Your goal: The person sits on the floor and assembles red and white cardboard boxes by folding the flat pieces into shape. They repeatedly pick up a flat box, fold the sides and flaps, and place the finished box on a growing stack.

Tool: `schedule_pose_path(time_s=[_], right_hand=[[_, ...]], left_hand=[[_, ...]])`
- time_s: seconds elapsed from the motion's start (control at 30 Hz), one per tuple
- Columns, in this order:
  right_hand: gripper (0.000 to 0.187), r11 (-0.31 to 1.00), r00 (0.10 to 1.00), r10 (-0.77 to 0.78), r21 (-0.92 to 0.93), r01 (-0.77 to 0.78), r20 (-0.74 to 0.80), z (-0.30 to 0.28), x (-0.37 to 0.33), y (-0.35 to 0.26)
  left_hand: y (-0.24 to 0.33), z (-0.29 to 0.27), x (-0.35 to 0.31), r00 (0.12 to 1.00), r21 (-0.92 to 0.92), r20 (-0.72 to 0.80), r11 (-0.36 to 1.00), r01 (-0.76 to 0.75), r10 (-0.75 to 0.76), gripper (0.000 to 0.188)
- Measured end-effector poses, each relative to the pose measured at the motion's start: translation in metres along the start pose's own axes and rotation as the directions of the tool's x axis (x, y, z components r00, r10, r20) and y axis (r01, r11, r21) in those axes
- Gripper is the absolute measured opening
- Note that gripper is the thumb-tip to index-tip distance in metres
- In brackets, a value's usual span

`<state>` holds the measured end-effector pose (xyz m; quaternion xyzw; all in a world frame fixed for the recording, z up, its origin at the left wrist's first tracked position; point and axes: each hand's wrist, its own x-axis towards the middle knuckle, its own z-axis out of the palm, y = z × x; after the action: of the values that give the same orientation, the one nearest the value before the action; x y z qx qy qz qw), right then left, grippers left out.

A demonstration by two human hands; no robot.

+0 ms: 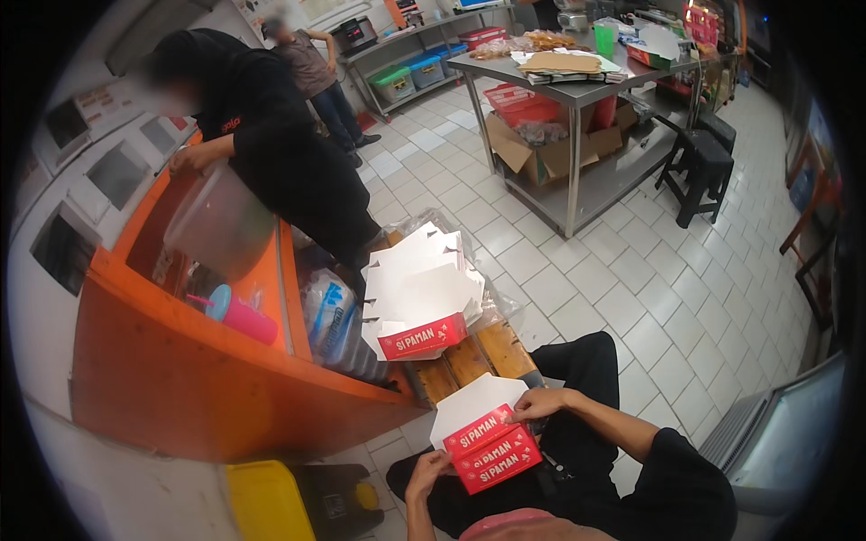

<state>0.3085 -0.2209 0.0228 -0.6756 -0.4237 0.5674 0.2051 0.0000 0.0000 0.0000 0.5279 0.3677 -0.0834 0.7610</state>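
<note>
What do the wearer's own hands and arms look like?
The left hand and right hand are ungloved. The right forearm is bare below a loose black sleeve; the left forearm shows bare too.

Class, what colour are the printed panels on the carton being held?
Red with white lettering; the carton shows best in the head view.

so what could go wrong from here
The uneven pile of cartons on the bench could slide if bumped. The red carton, held over the lap between left hand and right hand, might crease if gripped too hard. The pink cup looks close to the clear tub at the co-worker's hand, so it may get knocked.
</note>
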Motion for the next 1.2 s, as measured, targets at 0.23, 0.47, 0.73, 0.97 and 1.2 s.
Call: schedule_pose_path(time_s=[0.23,0.47,0.73,0.97,1.2], right_hand=[[0.036,0.951,0.979,-0.152,0.292,0.107,0.139,0.0,0.001,0.02],[0.038,0.942,0.979,-0.148,0.321,0.096,0.143,0.005,-0.003,0.023],[0.037,0.918,0.949,-0.262,0.349,0.189,0.177,0.002,-0.001,0.027],[0.036,0.948,0.989,-0.137,0.299,0.113,0.061,0.007,0.011,0.028],[0.037,0.908,0.995,-0.091,0.413,0.069,0.035,0.014,0.001,0.028]], left_hand=[[0.004,-0.007,0.001,0.995,-0.058,0.086,0.997,0.059,-0.054,0.021],[-0.009,-0.009,-0.001,0.993,-0.069,0.117,0.997,0.039,-0.031,0.018],[0.007,-0.004,-0.002,0.991,-0.07,0.124,0.996,0.064,-0.055,0.014],[0.01,-0.017,0.003,0.978,-0.039,0.187,0.994,0.106,-0.097,0.015],[0.019,0.002,-0.007,0.992,0.066,0.119,0.997,0.036,-0.044,0.029]])
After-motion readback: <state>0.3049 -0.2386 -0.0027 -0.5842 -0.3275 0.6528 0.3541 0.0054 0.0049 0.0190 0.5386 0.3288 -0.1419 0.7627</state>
